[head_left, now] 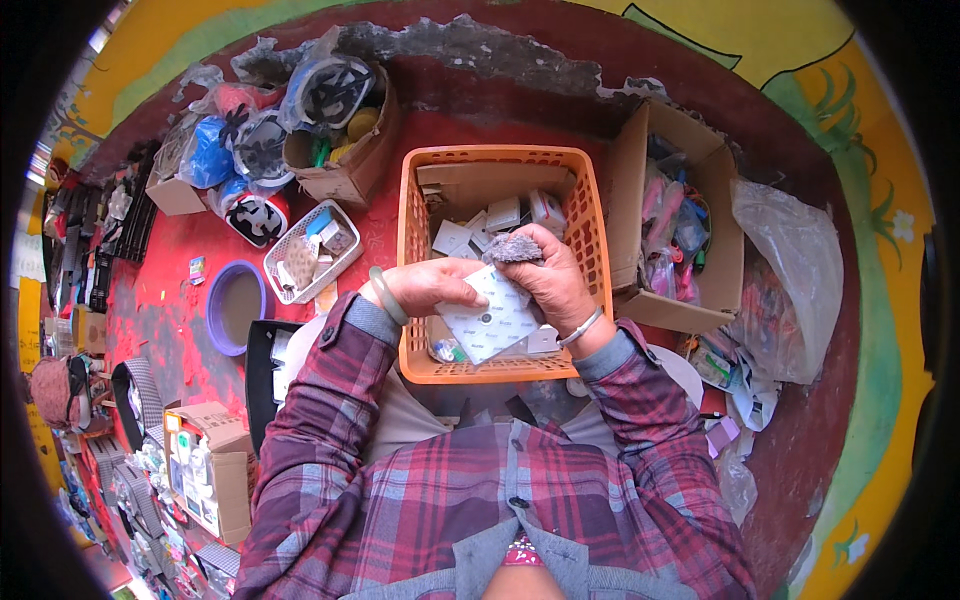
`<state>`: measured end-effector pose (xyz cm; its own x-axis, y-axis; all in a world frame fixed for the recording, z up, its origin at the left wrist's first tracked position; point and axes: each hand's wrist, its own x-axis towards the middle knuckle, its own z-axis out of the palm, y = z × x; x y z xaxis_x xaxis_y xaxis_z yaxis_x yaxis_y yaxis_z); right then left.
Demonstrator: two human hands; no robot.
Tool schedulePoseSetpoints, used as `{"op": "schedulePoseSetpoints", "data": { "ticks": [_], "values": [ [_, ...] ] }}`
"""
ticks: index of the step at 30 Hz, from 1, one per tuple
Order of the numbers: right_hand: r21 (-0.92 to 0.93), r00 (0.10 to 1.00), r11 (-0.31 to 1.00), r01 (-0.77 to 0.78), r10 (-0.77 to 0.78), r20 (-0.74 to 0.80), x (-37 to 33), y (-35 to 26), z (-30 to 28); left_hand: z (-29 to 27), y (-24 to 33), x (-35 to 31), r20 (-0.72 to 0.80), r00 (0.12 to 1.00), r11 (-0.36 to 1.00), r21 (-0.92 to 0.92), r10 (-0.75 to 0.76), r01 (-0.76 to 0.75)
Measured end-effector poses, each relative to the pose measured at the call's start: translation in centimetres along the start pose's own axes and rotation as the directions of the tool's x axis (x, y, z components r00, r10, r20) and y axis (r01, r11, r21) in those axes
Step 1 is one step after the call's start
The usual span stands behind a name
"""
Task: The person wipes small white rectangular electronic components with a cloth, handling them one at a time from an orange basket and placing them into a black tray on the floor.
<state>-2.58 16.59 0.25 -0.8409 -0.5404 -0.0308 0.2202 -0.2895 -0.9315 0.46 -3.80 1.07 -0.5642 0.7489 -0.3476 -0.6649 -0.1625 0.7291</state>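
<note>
Above an orange plastic basket (408,260), my left hand (432,288) grips a flat white square packet (487,325) with small repeated print and a dark round spot near its middle. The thumb lies on its upper face. My right hand (556,280) is closed around a crumpled grey cloth (512,248), held at the packet's upper right corner. Some of the right fingers are hidden behind the packet and cloth. Inside the basket lie several small white boxes (504,214) and a piece of brown cardboard.
To the right stands an open cardboard box (628,200) of colourful items, with clear plastic bags (800,270) beside it. On the left are a purple basin (212,310), a white basket (344,262) and a filled carton (345,185). Nearer sits another carton (236,490).
</note>
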Motion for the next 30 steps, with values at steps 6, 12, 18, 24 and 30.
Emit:
{"op": "schedulePoseSetpoints", "data": {
  "ticks": [6, 12, 18, 24, 30],
  "values": [
    [-0.768, 0.863, 0.532, 0.356, -0.503, 0.051, 0.1, -0.6, 0.6, -0.2, 0.1, 0.7, 0.034, 0.992, 0.976, 0.179, 0.121, -0.125],
    [-0.831, 0.791, 0.365, 0.419, -0.596, 0.137, 0.3, -1.0, -0.6, 0.8, 0.3, 1.0, 0.051, 0.994, 0.989, 0.111, 0.094, -0.099],
    [-0.846, 0.804, 0.337, 0.413, -0.571, 0.165, 0.8, -2.4, -1.1, 0.8, 0.3, 1.6, 0.038, 0.987, 0.982, 0.1, 0.159, -0.162],
    [-0.844, 0.8, 0.323, 0.428, -0.57, 0.188, 1.1, -2.5, -2.0, 0.5, 0.2, 2.0, 0.023, 0.988, 0.981, 0.113, 0.155, -0.156],
    [-0.856, 0.744, 0.234, 0.461, -0.628, 0.229, 1.3, -2.9, -3.4, 0.8, 0.4, 1.7, 0.002, 0.985, 0.974, 0.146, 0.173, -0.172]
  ]
}}
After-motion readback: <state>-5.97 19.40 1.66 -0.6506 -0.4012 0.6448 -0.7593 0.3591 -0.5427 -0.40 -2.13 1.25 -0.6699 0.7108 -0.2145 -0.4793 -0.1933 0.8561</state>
